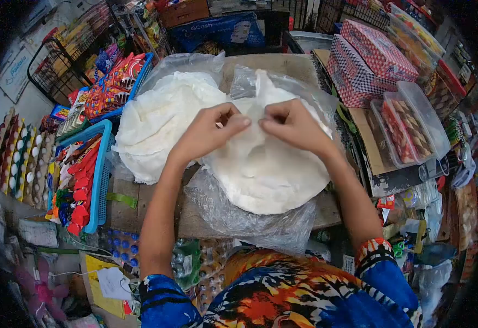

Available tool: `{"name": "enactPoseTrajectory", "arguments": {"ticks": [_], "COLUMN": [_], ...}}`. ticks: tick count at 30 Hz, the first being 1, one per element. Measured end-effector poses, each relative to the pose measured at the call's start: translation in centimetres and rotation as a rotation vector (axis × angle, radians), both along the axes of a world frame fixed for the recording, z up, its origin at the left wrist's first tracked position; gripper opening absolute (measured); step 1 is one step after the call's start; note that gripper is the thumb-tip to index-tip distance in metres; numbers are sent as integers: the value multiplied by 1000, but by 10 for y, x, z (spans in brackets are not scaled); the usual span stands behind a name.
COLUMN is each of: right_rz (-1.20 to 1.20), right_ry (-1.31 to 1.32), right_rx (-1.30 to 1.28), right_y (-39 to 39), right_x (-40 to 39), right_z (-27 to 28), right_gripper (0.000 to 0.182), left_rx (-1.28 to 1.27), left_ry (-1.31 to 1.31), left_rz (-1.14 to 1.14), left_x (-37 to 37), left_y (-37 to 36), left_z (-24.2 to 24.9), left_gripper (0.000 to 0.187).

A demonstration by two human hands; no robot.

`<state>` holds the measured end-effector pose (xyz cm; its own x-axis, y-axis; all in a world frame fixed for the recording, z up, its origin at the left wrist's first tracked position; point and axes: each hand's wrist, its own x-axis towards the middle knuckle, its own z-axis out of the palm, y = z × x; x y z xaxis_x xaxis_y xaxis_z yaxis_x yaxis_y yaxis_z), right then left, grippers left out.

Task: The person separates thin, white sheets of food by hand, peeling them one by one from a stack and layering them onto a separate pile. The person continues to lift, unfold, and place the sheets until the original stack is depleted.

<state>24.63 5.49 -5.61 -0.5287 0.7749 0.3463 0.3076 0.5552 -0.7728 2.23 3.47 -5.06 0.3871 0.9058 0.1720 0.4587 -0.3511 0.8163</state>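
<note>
Both hands pinch plastic bag top, centre of counter.
Blue basket (103, 175) far left; left hand (209, 131) and right hand (293, 127) each grip the clear bag (261, 164) of white discs between fingertips; checkered boxes (370, 60) right, far.

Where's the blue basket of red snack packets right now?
In the head view, the blue basket sits at the left, beside the egg trays and left of the left hand.

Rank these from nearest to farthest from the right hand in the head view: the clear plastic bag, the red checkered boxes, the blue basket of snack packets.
1. clear plastic bag, pinched by the right hand.
2. red checkered boxes, upper right.
3. blue basket, far left.
</note>
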Motion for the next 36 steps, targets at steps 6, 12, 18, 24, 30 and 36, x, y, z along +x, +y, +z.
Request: {"name": "enactPoseTrajectory", "arguments": {"ticks": [6,12,18,24,30,36], "right_rz": [77,-174,-292,-292,-214,-147], "right_ry": [-38,30,25,-194,-126,-131], "right_rx": [-22,66,-25,51,-12,-83], "right_y": [-16,9,20,15,5,-3], "right_x": [-12,11,27,19,9,8], "right_z": [2,4,5,5,7,21], "right_gripper": [25,24,28,31,47,46], "left_rx": [-87,111,31,195,69,-78], "left_ry": [-39,-28,-68,-65,-248,-187], "left_rz": [-74,177,270,125,-75,-146], "left_x": [12,-5,-13,-15,5,13], "left_y": [-8,10,7,10,-1,-10], "left_z": [-2,-13,1,-7,-6,4], "left_gripper": [42,39,42,28,20,19]}}
